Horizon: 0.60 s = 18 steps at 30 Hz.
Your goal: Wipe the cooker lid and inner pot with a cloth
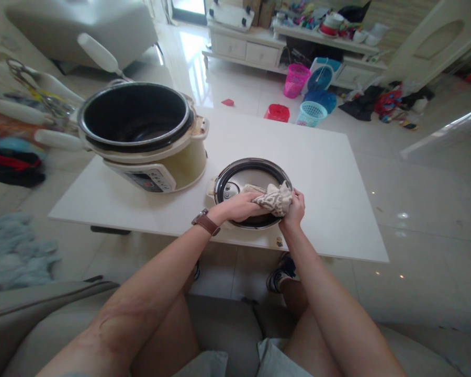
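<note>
A pressure cooker lid (256,177) rests on the white table with its metal inner side and dark sealing ring facing up. My left hand (241,207), a watch at its wrist, is closed on a crumpled beige patterned cloth (277,200) pressed over the lid's right part. At the right rim, my right hand (294,209) has its fingers wrapped around the lid's edge, touching the cloth's end. The cloth hides some fingertips. To the left stands the uncovered electric pressure cooker (188,165), its dark inner pot (135,112) showing and its control panel (145,178) facing me.
The white table (317,173) bears the cooker and lid. Left of the cooker are blurred white handles (98,52) and metal utensils. Beyond the table, a pink basket (296,80), a light blue basket (312,112) and a red container (278,112) stand on the floor.
</note>
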Available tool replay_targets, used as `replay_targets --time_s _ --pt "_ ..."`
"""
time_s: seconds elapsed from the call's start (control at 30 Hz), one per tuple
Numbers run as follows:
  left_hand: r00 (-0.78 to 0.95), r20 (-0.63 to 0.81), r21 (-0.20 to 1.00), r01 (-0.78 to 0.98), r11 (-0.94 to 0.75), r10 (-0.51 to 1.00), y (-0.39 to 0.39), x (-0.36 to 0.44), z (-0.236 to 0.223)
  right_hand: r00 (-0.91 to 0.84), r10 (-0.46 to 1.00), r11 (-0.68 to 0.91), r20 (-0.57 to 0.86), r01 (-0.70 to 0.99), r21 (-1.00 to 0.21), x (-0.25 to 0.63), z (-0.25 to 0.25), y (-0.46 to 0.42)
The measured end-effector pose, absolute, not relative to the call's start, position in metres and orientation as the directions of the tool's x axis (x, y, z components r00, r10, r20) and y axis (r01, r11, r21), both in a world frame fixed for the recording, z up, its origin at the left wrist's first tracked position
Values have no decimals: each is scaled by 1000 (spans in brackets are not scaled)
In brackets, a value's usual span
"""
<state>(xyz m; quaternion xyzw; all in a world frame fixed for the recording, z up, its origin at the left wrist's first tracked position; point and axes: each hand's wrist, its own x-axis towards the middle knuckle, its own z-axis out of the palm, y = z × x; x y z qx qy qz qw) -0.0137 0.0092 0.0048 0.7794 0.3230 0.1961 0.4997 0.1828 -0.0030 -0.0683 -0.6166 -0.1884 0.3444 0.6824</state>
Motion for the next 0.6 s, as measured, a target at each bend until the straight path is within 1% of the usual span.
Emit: replay_targets --time_s 0.1,0.17,0.23,0.3,0.37,0.4,0.43,0.5,0.53,0.6 --pt "646 10 953 225 -203 763 19 -19 1 691 706 -7 -154 -211 -978 183 -68 -2" --pt "532 19 975 178 -134 846 26 -23 0 694 707 -7 -135 -184 -983 184 -68 -2" --pt "374 23 994 87 -60 927 33 -27 0 704 701 -18 -117 -146 -989 183 -67 -3" --pt "187 30 999 -49 -22 982 37 -30 1 704 702 -27 -107 -124 -992 183 -67 -3" --pt "-17 71 989 -132 -73 997 38 -32 2 696 711 -21 -96 -116 -993 183 -67 -4" --pt "-118 111 984 -122 -126 987 38 -33 3 693 715 -12 -86 -110 -994 182 -66 -4" --pt "-205 161 981 -74 -179 965 36 -34 3 694 716 -2 -74 -103 -995 181 -66 -4" --pt "-307 249 968 90 -233 918 31 -35 5 693 719 16 -52 -92 -996 180 -65 -4" --pt "-312 273 957 181 -226 910 28 -34 6 693 720 26 -44 -90 -996 179 -65 -4" --pt "-246 274 920 350 -179 930 23 -32 6 689 724 42 -32 -90 -995 177 -63 -5"
